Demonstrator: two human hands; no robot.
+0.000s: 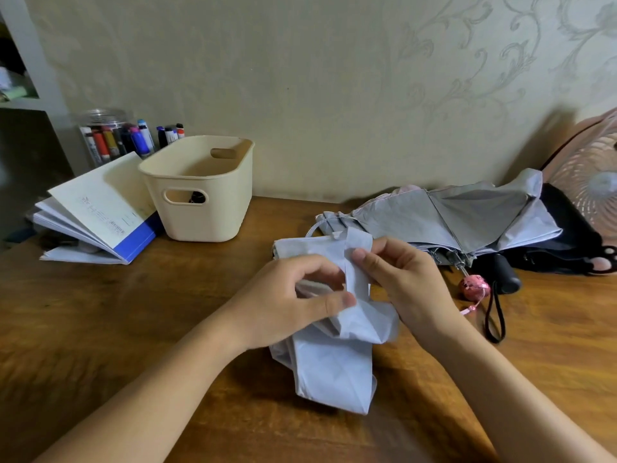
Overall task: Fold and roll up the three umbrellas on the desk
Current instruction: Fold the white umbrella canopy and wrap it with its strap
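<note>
Pinching a strap of the pale blue umbrella (330, 362), the left hand (287, 302) and right hand (397, 279) both have fingers clamped on its fabric — the umbrella hangs below the fingers over the desk (100, 329). Beyond the right fingers lies a grey umbrella (467, 218) — a black umbrella (561, 242) beside it.

Pale lavender umbrella (334, 362) collapsed, canopy loose and creased, lying lengthwise mid-surface, upper part lifted. Second umbrella (467, 215), grey lining out with pink edge, half-collapsed, sprawled behind it to the right, pink handle (474, 286) toward the viewer. Black umbrella (564, 235) further right, partly under the grey one, black handle (505, 274) with wrist loop.
</note>
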